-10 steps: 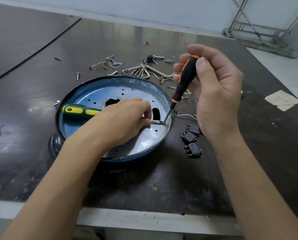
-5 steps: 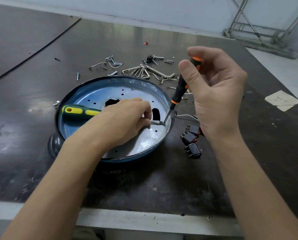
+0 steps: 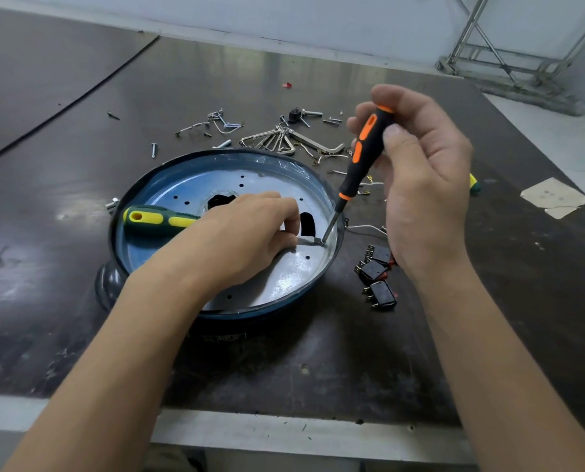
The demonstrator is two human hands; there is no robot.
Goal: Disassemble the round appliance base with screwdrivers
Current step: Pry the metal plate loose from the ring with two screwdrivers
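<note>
The round appliance base [image 3: 168, 172], dark blue rim with a shiny metal plate inside, lies on the dark table. My right hand [image 3: 423, 185] grips a black and orange screwdriver [image 3: 362, 155] held steeply, its tip down at the plate's right edge. My left hand [image 3: 240, 236] reaches into the base and pinches a small metal tab [image 3: 307, 240] right beside that tip. A green and yellow screwdriver [image 3: 154, 218] lies inside the base on the left, its shaft hidden under my left hand.
Loose screws [image 3: 153, 149], bent metal clips [image 3: 277, 139] and wires lie scattered behind the base. Three black switch parts [image 3: 376, 274] sit right of it. A paper scrap [image 3: 553, 197] lies far right. The table's front edge [image 3: 284, 434] is close to me.
My right hand's fingers have shifted round the orange and black handle, turning it. Its tip stays at the same spot. The left hand has not moved.
</note>
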